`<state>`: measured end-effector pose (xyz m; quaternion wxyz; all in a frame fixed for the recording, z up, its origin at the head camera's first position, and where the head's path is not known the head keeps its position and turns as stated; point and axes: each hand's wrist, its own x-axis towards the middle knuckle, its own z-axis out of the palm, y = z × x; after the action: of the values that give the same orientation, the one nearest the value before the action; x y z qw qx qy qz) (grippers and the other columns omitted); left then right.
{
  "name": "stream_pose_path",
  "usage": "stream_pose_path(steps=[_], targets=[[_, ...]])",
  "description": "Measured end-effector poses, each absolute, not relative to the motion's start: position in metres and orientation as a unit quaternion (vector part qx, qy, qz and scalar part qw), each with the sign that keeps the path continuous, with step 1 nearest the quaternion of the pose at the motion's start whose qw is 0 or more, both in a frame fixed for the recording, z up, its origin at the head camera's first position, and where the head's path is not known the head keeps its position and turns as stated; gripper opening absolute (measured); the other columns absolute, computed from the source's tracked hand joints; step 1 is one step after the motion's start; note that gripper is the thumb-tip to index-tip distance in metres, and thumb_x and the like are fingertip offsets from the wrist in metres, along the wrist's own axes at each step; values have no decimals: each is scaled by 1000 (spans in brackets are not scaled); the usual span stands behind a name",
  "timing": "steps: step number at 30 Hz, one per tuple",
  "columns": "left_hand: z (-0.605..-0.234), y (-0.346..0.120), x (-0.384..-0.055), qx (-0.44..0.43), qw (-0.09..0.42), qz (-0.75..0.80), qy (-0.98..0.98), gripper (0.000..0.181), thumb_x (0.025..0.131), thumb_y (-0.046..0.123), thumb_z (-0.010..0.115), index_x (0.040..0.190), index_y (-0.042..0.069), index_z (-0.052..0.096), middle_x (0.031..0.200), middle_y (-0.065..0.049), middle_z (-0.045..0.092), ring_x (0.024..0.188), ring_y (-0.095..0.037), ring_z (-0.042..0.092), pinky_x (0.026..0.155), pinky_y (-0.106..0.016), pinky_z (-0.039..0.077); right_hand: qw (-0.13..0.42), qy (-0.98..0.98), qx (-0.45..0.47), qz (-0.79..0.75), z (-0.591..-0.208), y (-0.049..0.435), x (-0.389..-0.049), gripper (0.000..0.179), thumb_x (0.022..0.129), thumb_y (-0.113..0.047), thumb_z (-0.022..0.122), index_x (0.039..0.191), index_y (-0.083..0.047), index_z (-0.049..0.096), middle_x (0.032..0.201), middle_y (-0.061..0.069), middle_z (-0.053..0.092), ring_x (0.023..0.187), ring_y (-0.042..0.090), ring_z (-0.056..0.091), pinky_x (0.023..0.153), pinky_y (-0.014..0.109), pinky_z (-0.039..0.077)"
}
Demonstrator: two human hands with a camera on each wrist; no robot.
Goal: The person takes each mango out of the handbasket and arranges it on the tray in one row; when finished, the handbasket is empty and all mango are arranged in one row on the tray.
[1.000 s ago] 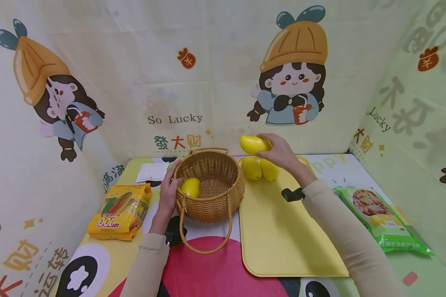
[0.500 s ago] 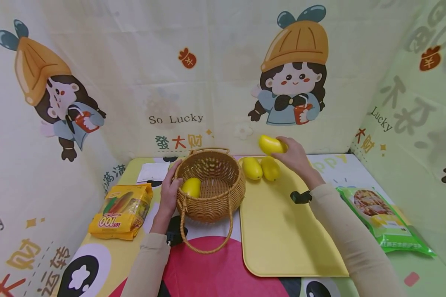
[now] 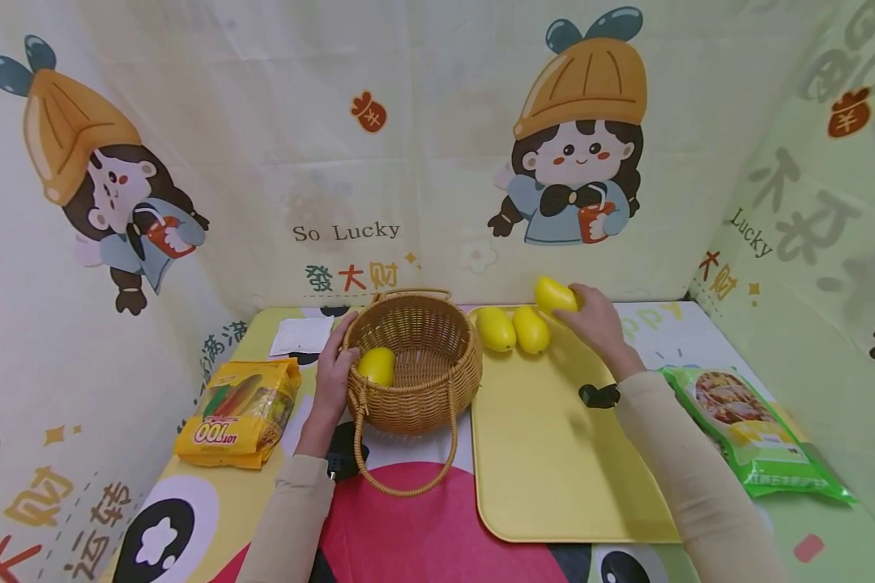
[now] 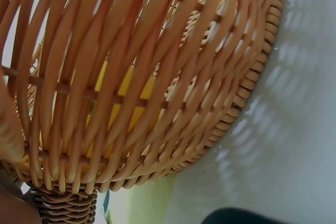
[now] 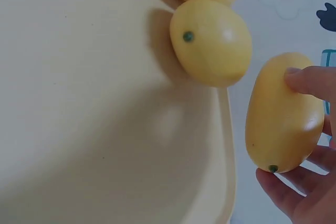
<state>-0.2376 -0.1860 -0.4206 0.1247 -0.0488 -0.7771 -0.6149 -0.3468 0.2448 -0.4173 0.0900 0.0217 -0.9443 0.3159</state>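
My right hand grips a yellow mango above the far right part of the yellow tray. In the right wrist view the thumb lies on the side of this mango, with fingers round its other side. Two more mangoes, one on the left and one on the right, lie side by side at the tray's far left corner. My left hand holds the left rim of a round wicker basket. Inside the basket, against its left wall, sits another mango.
An orange-yellow snack bag lies left of the basket, near a small white packet. On the right is a green food bag. The basket's handle hangs toward the front. A printed cloth wall stands behind the table.
My right hand has moved right and slightly down with the mango, away from the basket. The left hand and basket have stayed in place.
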Motion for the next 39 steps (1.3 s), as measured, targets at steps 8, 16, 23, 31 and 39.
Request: stream_pose_path(steps=[8, 16, 23, 31, 39], targets=[[-449, -195, -256, -49, 138, -621, -770, 61, 94, 17, 40, 151, 37, 38, 160, 4, 35, 143, -31, 39, 113, -57, 38, 70, -947, -7, 312, -429, 252, -342, 67, 90, -37, 63, 143, 1, 46, 140, 27, 53, 117, 42, 54, 100, 57, 44], [-452, -194, -258, -66, 162, -615, -769, 60, 94, 17, 39, 152, 34, 40, 160, 0, 36, 142, -29, 41, 112, -58, 38, 22, -945, -53, 323, -438, 255, -337, 77, 93, -47, 58, 149, 2, 38, 148, 29, 45, 127, 44, 47, 111, 59, 38], [-450, -194, -257, -66, 158, -618, -768, 60, 95, 15, 39, 150, 39, 40, 161, -2, 35, 143, -29, 39, 113, -58, 37, 6, -954, -52, 295, -442, 252, -340, 76, 95, -46, 55, 147, 6, 39, 145, 30, 47, 129, 46, 47, 112, 58, 38], [-450, -194, -257, -62, 138, -630, -762, 60, 96, 14, 39, 154, 31, 36, 163, 0, 31, 146, -31, 36, 116, -57, 34, 38, -962, -30, 270, -449, 252, -340, 73, 94, -38, 53, 152, 1, 32, 150, 31, 34, 133, 49, 39, 110, 64, 34], [-437, -191, -249, -62, 143, -618, -770, 61, 95, 14, 39, 152, 34, 39, 161, -6, 33, 143, -32, 39, 113, -58, 37, 34, -967, 8, 253, -448, 255, -336, 68, 91, -31, 55, 149, 1, 38, 150, 30, 38, 137, 47, 36, 112, 63, 32]])
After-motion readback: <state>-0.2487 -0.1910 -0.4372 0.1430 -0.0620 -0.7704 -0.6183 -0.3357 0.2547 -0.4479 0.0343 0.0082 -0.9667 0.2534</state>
